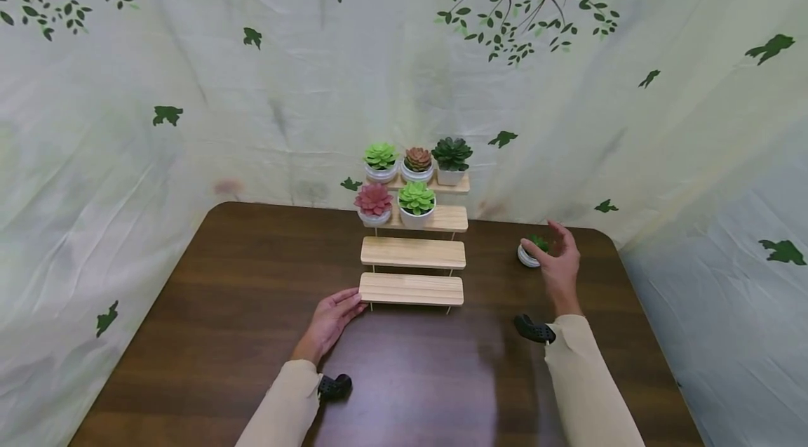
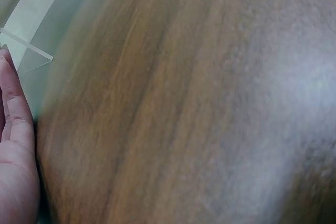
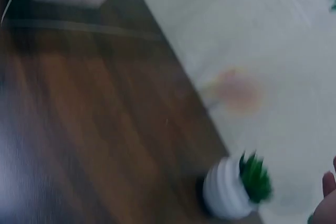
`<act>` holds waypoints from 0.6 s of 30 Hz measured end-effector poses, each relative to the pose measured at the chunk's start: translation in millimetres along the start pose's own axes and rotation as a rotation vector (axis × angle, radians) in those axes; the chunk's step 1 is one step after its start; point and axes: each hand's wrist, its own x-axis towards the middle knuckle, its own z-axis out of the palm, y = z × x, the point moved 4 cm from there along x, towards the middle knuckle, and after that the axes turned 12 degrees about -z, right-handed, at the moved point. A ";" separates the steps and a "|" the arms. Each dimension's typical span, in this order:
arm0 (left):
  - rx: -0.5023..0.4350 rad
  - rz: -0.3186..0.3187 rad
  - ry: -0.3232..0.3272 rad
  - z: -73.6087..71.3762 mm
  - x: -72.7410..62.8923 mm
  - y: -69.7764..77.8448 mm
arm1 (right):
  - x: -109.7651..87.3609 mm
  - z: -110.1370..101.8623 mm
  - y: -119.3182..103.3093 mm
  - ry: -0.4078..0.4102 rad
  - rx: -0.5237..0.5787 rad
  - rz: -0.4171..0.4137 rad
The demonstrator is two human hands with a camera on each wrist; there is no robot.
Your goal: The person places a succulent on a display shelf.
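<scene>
My left hand is at the left end of the lowest step of a tiered wooden stand, its straight fingers touching that end. In the left wrist view, only the edge of the left hand shows, beside a clear stand leg. On the right, my right hand is spread around a small green potted succulent, thumb on the near side and fingers raised beyond it. In the right wrist view, the white ribbed pot stands on the table, with fingertips apart from it.
Three potted succulents line the top step, among them a dark green one. A red succulent and a light green one stand on the step below. A leaf-printed cloth hangs behind the brown table.
</scene>
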 end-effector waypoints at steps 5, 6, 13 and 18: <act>0.014 -0.005 0.008 1.1 1.2 0.2 | 2.8 -21.6 35.9 0.035 -0.023 0.033; 0.016 -0.007 0.011 1.1 1.1 0.3 | 3.3 -24.6 43.4 0.030 -0.041 0.040; 0.022 -0.031 0.003 3.3 0.1 2.4 | 8.7 -33.2 74.4 -0.015 -0.055 0.143; 0.026 -0.043 0.002 1.9 -0.1 0.2 | 13.1 -31.8 87.0 -0.046 -0.037 0.255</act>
